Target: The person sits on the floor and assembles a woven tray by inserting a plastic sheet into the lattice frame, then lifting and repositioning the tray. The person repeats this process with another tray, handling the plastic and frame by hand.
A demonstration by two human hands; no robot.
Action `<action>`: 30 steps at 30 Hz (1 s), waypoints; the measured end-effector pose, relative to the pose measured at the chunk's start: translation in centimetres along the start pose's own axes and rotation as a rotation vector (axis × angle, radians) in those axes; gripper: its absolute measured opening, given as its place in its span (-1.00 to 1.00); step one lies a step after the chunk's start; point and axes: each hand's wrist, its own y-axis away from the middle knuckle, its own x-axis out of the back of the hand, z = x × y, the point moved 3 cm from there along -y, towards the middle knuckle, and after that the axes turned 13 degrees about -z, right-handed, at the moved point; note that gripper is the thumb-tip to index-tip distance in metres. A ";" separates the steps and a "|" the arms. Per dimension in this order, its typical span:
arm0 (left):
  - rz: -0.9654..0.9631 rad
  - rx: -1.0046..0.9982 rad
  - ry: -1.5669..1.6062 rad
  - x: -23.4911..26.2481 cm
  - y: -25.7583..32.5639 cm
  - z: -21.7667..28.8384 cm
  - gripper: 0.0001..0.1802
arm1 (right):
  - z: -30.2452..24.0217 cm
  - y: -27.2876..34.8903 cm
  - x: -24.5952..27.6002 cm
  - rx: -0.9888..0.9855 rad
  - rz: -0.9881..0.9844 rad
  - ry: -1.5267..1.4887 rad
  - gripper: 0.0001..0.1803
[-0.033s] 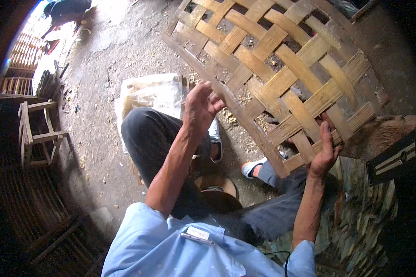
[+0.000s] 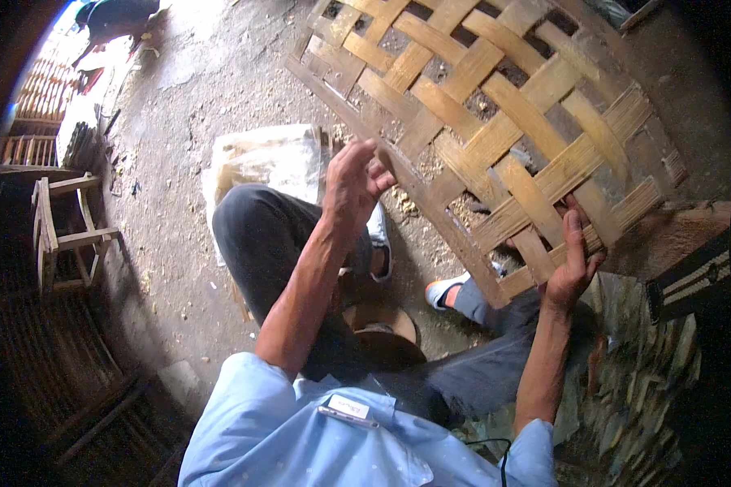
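Your R hand [image 2: 568, 278] has its fingers closed on the woven panel [image 2: 499, 138] at the lower edge, ahead & right of you; L hand [image 2: 351, 178] half-curled by its left edge (contact unclear). Panel could prob. tip if R grip's loose.

Woven panel [image 2: 493, 140], top off-frame

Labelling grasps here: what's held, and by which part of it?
The woven panel, by its lower-right edge, in the right hand. The left hand is at the panel's left edge; whether it grips cannot be told.
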 end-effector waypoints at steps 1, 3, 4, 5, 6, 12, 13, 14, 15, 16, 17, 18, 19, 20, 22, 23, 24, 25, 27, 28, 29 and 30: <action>0.024 0.018 -0.044 0.8 -0.2 -0.4 -0.65 | 0.6 0.2 0.4 -0.028 0.024 0.008 -0.53; 0.192 0.078 -0.124 0.9 -0.8 -0.8 -0.71 | 1.3 0.6 1.0 0.070 -0.038 0.215 -0.54; 0.127 0.073 -0.263 1.2 -0.8 -0.7 -0.72 | 1.4 0.7 0.9 0.200 -0.132 0.406 -0.55; 0.146 0.101 -0.350 1.9 -0.6 -0.7 -0.73 | 1.0 0.8 0.2 0.228 -0.176 0.484 -0.56; 0.160 0.131 -0.435 2.5 -0.6 -0.7 -0.74 | 0.6 0.9 -0.5 0.262 -0.213 0.564 -0.58; 0.082 0.217 -0.151 1.7 -0.9 -0.4 -0.61 | 0.0 0.5 -1.3 0.418 -0.273 0.728 -0.62; 0.053 0.229 0.044 1.7 -1.0 -0.2 -0.58 | -0.5 0.4 -1.5 0.390 -0.265 0.649 -0.62; 0.026 0.199 0.066 1.7 -1.0 0.1 -0.48 | -0.9 0.3 -1.7 0.367 -0.252 0.570 -0.62; 0.018 0.162 0.096 1.6 -1.0 0.1 -0.46 | -1.5 0.3 -2.7 0.267 -0.212 0.386 -0.62; 0.011 0.125 0.126 1.4 -1.0 0.0 -0.44 | -1.4 0.4 -2.7 0.186 -0.170 0.272 -0.61; 0.001 0.086 0.156 0.9 -1.1 0.0 -0.42 | -1.2 0.4 -2.6 0.114 -0.117 0.154 -0.60; -0.012 0.081 0.235 -0.1 -0.9 0.0 -0.42 | -0.3 0.4 -1.9 0.061 -0.063 0.106 -0.58; -0.053 0.073 0.299 -0.1 -1.0 0.1 -0.44 | 0.2 0.2 -1.1 0.063 -0.048 0.118 -0.59; -0.095 0.063 0.363 0.0 -1.1 0.3 -0.47 | 0.8 0.0 -0.5 0.066 -0.034 0.130 -0.59; -0.083 0.051 0.368 0.0 -1.4 0.1 -0.51 | 1.3 -0.9 0.7 0.173 -0.077 0.274 -0.65; -0.029 0.039 0.307 0.1 -1.3 0.2 -0.54 | 0.6 -1.0 0.0 0.076 -0.039 0.109 -0.59; 0.026 0.024 0.248 0.2 -1.2 0.3 -0.56 | -1.3 -1.0 -1.7 -0.021 -0.004 -0.054 -0.52; 0.000 0.003 0.218 0.6 -1.2 0.4 -0.57 | -1.4 -1.2 -2.0 -0.042 -0.001 -0.115 -0.52; -0.067 -0.031 0.170 1.4 -1.6 0.1 -0.59 | -0.7 -1.6 -1.3 -0.004 -0.010 -0.125 -0.58; -0.125 -0.011 0.124 1.7 -1.9 -0.2 -0.64 | -0.4 -1.7 -1.1 0.017 -0.028 -0.083 -0.60; -0.113 0.042 0.158 1.8 -1.8 -0.6 -0.70 | 0.0 -1.9 -1.0 0.038 -0.047 -0.047 -0.62; -0.100 0.095 0.191 1.9 -1.6 -1.1 -0.73 | 0.1 -1.9 -1.3 0.022 -0.063 -0.014 -0.61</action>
